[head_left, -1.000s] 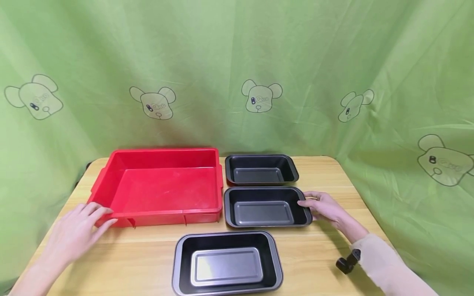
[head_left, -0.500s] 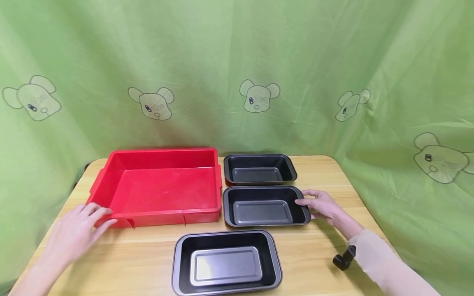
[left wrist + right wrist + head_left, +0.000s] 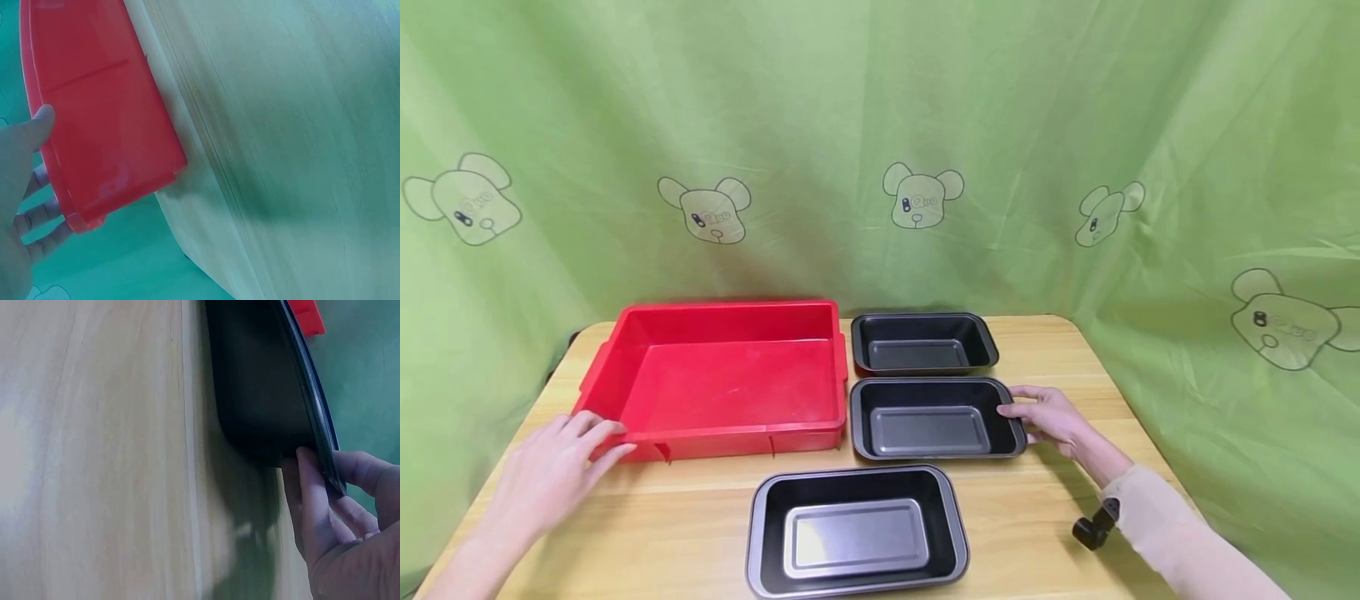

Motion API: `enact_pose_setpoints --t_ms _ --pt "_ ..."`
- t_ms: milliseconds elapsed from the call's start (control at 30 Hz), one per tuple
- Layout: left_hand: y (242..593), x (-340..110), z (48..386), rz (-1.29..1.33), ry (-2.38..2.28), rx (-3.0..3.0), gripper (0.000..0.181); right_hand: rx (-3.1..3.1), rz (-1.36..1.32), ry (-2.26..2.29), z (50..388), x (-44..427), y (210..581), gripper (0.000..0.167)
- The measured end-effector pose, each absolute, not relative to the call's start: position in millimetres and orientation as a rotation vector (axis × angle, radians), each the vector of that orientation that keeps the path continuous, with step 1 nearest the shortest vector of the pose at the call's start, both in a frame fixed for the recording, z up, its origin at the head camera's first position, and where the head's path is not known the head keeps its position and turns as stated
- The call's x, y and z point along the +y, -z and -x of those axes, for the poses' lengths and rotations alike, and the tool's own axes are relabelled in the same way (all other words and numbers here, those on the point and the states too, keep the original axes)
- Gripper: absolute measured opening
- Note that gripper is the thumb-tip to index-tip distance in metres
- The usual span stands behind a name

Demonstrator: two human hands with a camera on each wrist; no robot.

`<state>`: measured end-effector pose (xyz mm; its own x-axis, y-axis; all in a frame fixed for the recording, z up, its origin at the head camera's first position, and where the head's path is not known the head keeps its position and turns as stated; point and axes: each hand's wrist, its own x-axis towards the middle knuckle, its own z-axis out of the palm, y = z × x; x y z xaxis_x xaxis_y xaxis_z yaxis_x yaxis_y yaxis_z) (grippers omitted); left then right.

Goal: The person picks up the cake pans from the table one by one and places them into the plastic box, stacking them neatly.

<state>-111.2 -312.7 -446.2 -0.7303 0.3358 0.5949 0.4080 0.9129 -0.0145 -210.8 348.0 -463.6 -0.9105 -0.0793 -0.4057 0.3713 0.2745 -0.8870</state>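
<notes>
My left hand [image 3: 546, 475] grips the near left corner of a large red tray [image 3: 730, 387]. In the left wrist view the thumb of this hand [image 3: 15, 187] lies against the tray's [image 3: 106, 112] outer wall, with fingers on the rim's other side. At the right, my right hand [image 3: 1063, 423] holds the right end of the middle black pan [image 3: 928, 431]. The right wrist view shows that hand [image 3: 356, 544] pinching the rim of the pan [image 3: 259, 387], fingers on both sides of it.
Behind the held pan is another black pan [image 3: 917, 354]. A third [image 3: 856, 537] lies nearer, at the front of the wooden table [image 3: 647, 533]. A green curtain [image 3: 820, 150] with printed bear heads hangs behind and beside the table. A black device [image 3: 1096, 525] is at the right sleeve.
The head view has shifted very slightly, so everything appears a little further left. Both hands keep their holds on the tray and the middle pan.
</notes>
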Motion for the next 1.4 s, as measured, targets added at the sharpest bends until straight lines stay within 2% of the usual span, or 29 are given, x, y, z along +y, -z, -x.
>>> enact_pose_setpoints --t_ms 800,1000,1233,1400 --pt "446 -312 111 0.534 0.166 -2.471 0.089 2.296 -0.299 1.715 190 361 446 0.073" --pt "446 -312 111 0.536 0.167 -2.477 0.089 2.297 -0.324 1.742 188 366 437 0.07" --pt "447 -314 111 0.537 0.171 -2.499 0.091 2.309 -0.34 1.765 190 362 419 0.076" --pt "447 -315 111 0.545 0.167 -2.491 0.09 2.304 -0.313 1.799 193 353 407 0.071"
